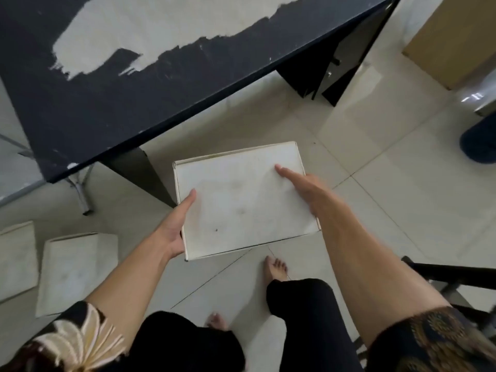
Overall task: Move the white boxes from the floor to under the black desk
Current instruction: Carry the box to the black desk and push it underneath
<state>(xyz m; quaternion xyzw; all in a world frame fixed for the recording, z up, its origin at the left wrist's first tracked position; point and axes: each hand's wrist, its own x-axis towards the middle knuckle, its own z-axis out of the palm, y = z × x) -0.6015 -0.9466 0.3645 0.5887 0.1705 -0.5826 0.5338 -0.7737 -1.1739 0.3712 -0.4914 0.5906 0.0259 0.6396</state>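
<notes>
Box (244,200) is held in the air, flat, lid up, just in front of the desk (112,103) edge and above the floor (375,167). Left hand (174,232) grips the near-left corner, thumb on top, fingers under and hidden. Right hand (303,183) lies on the right edge, thumb stretched flat over the lid; its fingers are out of sight, probably under. Both hands clamped on the box.

Risks: grip is on edges only, so the box could tilt or slip while being lowered. The desk leg (142,173) sits close to the box's left corner and could catch it going under. Two more boxes (77,272) lie on the floor at left, near the feet, a trip hazard.
</notes>
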